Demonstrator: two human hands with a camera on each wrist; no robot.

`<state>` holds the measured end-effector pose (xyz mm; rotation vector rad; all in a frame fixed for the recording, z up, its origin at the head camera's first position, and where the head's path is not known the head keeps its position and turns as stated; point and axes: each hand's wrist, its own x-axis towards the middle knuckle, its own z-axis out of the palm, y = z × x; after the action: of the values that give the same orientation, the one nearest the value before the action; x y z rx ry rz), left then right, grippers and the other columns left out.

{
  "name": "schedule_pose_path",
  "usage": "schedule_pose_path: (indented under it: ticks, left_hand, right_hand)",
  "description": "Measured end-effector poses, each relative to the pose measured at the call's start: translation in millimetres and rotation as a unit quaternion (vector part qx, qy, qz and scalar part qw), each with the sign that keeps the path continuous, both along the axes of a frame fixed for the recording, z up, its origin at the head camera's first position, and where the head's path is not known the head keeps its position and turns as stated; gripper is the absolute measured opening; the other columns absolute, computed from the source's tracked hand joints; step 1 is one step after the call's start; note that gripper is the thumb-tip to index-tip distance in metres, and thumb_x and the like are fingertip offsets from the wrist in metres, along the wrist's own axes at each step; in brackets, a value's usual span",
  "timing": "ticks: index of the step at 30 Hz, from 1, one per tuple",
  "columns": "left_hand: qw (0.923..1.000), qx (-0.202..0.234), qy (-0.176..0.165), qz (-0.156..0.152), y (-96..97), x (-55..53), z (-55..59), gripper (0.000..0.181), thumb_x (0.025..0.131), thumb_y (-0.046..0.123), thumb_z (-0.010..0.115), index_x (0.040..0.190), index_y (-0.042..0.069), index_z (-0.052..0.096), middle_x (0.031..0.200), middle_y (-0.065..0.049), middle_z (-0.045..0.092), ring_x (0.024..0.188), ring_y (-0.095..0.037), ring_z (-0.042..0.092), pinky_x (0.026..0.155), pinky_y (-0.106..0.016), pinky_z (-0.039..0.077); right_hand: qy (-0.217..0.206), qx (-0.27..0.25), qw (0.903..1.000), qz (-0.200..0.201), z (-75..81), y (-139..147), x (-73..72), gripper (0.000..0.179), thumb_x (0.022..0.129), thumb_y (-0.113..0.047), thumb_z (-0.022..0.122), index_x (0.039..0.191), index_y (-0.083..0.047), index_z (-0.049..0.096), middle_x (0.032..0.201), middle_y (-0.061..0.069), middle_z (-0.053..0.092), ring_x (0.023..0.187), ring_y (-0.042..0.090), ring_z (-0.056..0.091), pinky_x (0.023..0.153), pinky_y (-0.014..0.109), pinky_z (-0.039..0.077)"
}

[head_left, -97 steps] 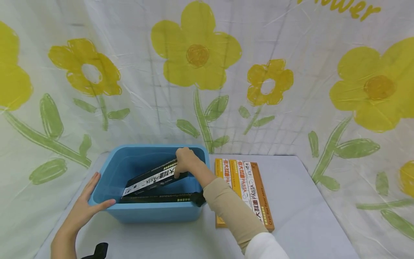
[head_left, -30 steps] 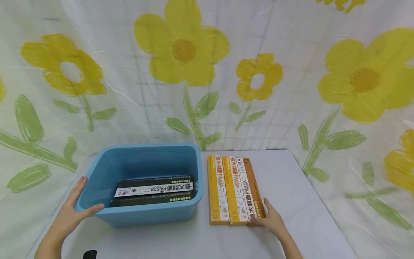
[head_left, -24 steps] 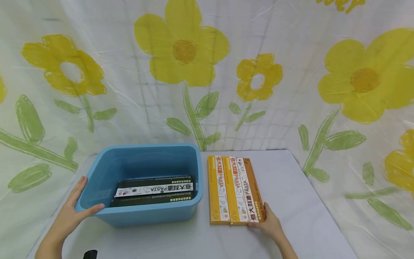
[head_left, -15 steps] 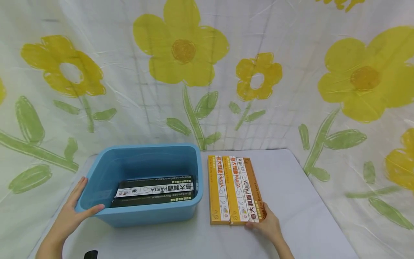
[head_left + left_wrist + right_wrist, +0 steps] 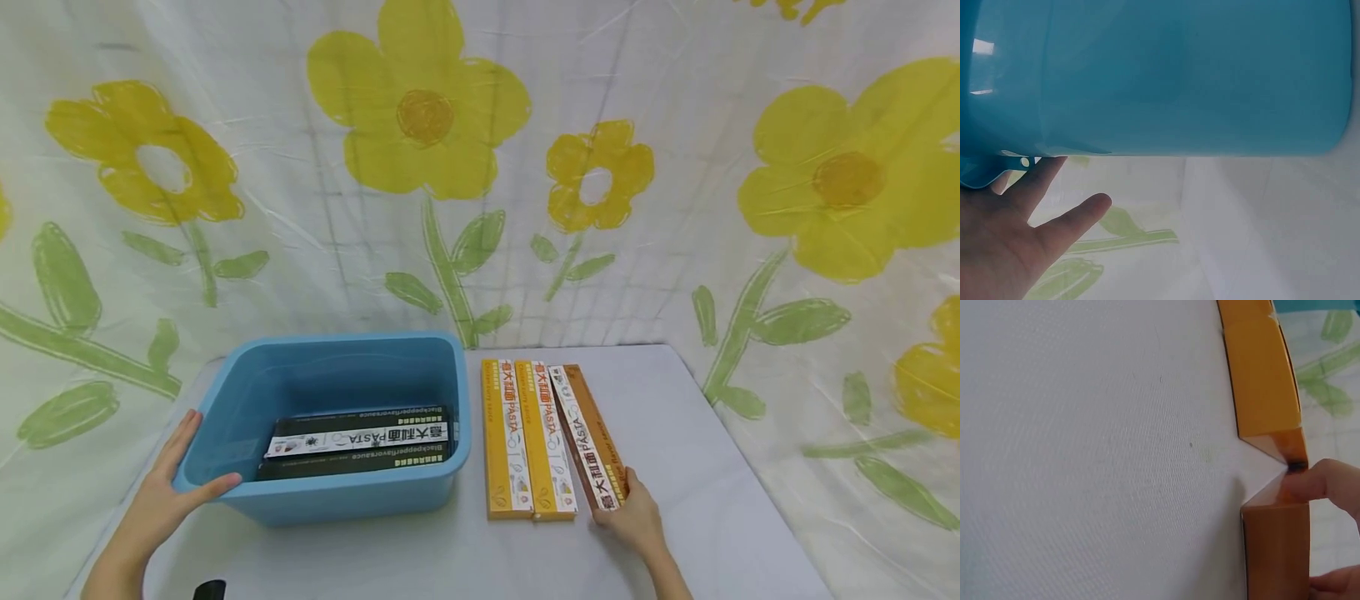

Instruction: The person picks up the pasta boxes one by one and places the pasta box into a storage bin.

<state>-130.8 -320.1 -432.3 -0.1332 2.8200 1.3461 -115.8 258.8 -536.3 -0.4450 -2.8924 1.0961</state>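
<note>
A brown pasta box (image 5: 588, 433) printed "Crab Roe flavor sauce" lies slanted on the table. My right hand (image 5: 636, 518) grips its near end, thumb on the left side and fingers on the right. In the right wrist view, the thumb touches the brown box (image 5: 1275, 550) where a wedge-shaped gap parts it from a yellow box (image 5: 1263, 381). Straight-fingered and spread, my left hand (image 5: 168, 493) rests at the near left corner of a blue tub (image 5: 345, 498). The left wrist view shows this hand (image 5: 1007, 244) against the tub's rim.
Two yellow pasta boxes, one on the left (image 5: 497, 442) and one on the right (image 5: 540, 442), lie side by side between the tub and the brown box. Inside the tub are black pasta boxes (image 5: 356, 440). A flower-printed curtain (image 5: 660, 283) hangs behind the table (image 5: 697, 467).
Earlier my right hand was in the tub on a black pasta box, which now lies flat there. Since then it has gripped the brown box and swung its near end right, away from the yellow ones.
</note>
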Motion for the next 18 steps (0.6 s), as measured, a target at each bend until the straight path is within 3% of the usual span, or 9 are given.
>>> schedule_pose_path:
  ticks: [4, 12, 18]
  left_hand:
    - [1.0, 0.003, -0.002, 0.002, -0.3, 0.4, 1.2, 0.103, 0.09, 0.033, 0.067, 0.154, 0.015, -0.011, 0.158, -0.023, -0.017, 0.137, -0.06, -0.007, 0.093, -0.083, 0.012]
    - [1.0, 0.006, -0.007, 0.003, -0.3, 1.1, 0.9, 0.103, 0.09, 0.034, 0.067, 0.154, 0.016, -0.012, 0.157, -0.022, -0.017, 0.137, -0.06, -0.008, 0.094, -0.083, 0.011]
    - [1.0, 0.001, -0.003, 0.003, -0.2, 1.3, 1.0, 0.103, 0.09, 0.034, 0.068, 0.155, 0.015, -0.011, 0.158, -0.022, -0.016, 0.137, -0.06, -0.007, 0.093, -0.083, 0.012]
  right_hand:
    - [-0.01, -0.004, 0.9996, -0.025, 1.1, -4.1, -4.6, 0.103, 0.068, -0.026, 0.085, 0.138, 0.024, 0.028, 0.131, 0.043, 0.043, 0.117, 0.055, 0.048, 0.098, 0.06, 0.041]
    - [0.011, 0.002, 0.9982, -0.059, 1.8, -6.3, -4.3, 0.095, 0.062, -0.027, 0.088, 0.133, 0.019, 0.043, 0.117, 0.037, 0.058, 0.098, 0.047, 0.061, 0.085, 0.055, 0.049]
    - [0.016, -0.016, 0.996, -0.086, -0.1, -6.0, -4.1, 0.095, 0.061, -0.024, 0.089, 0.133, 0.019, 0.044, 0.124, 0.038, 0.053, 0.107, 0.052, 0.057, 0.089, 0.056, 0.047]
